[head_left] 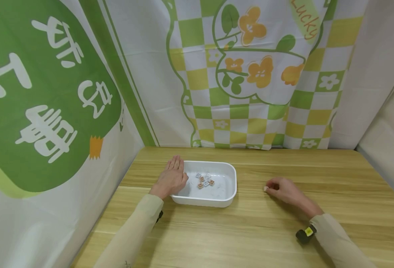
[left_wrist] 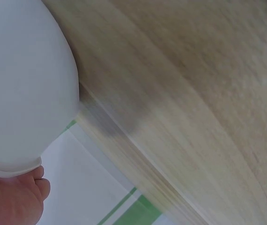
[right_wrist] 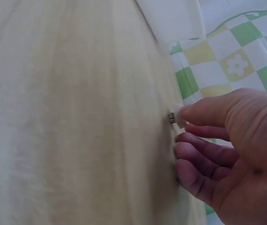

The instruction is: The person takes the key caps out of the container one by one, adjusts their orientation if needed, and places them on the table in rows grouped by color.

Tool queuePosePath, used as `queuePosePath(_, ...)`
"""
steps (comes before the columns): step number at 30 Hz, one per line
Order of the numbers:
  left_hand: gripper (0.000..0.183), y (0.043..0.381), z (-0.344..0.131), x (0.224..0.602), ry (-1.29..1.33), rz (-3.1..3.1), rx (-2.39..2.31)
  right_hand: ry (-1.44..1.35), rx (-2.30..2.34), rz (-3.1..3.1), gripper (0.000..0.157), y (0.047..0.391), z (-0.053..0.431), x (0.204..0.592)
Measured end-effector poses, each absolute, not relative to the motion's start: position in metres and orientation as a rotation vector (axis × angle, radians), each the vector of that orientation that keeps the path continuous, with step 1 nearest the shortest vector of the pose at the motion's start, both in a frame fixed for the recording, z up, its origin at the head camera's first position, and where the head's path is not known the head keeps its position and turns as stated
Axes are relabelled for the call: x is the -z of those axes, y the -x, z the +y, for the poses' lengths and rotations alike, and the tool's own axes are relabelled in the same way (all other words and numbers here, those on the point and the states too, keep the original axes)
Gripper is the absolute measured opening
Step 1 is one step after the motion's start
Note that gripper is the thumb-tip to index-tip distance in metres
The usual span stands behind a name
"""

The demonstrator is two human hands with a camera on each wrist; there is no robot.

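My left hand [head_left: 172, 178] rests on the left rim of a white plastic tray [head_left: 228, 201], fingers straight towards its back corner and thumb at the inner side. In the left wrist view, the tray's outer wall [left_wrist: 25, 84] fills the upper left, with part of the hand [left_wrist: 11, 199] showing past the rim. My right hand [head_left: 287, 191], right of the tray, pinches a small pale square piece [head_left: 265, 188] between thumb and index finger, low over the table. Close up, this piece [right_wrist: 172, 117] shows a darker end towards the wood. Several small square pieces [head_left: 201, 179], brown and whitish, lie inside the tray.
The wooden table [head_left: 250, 234] runs back to a hanging cloth [head_left: 237, 126] with green and yellow checks. Another printed cloth [head_left: 83, 208] hangs along the left side, and a pale wall [head_left: 389, 141] stands at the right.
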State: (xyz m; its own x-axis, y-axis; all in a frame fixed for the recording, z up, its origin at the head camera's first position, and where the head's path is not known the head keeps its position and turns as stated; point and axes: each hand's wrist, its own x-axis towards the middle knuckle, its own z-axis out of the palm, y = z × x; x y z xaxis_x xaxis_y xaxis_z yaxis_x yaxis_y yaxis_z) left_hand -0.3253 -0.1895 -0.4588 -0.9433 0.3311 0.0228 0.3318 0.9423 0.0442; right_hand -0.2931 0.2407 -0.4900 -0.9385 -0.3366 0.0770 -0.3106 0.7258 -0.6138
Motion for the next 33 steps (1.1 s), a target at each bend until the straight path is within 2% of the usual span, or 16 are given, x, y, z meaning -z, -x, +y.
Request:
queuePosePath(7, 0.064, 0.326, -0.191, 0.459, 0.533, -3.087, 0.056, 0.552, 0.989, 2.846, 0.032, 0.294, 0.242, 0.483)
queuePosePath(15, 0.063, 0.324, -0.190, 0.458, 0.525, -3.084, 0.046, 0.657, 0.928, 2.904, 0.026, 0.294, 0.227, 0.466)
queuePosePath(24, 0.064, 0.323, -0.189, 0.458, 0.520, -3.089, 0.061, 0.745, 0.966, 2.922, 0.029, 0.291, 0.200, 0.450)
queuePosePath(33, 0.064, 0.325, -0.189, 0.460, 0.521, -3.086, 0.058, 0.853, 1.021, 2.918, 0.023, 0.289, 0.174, 0.438)
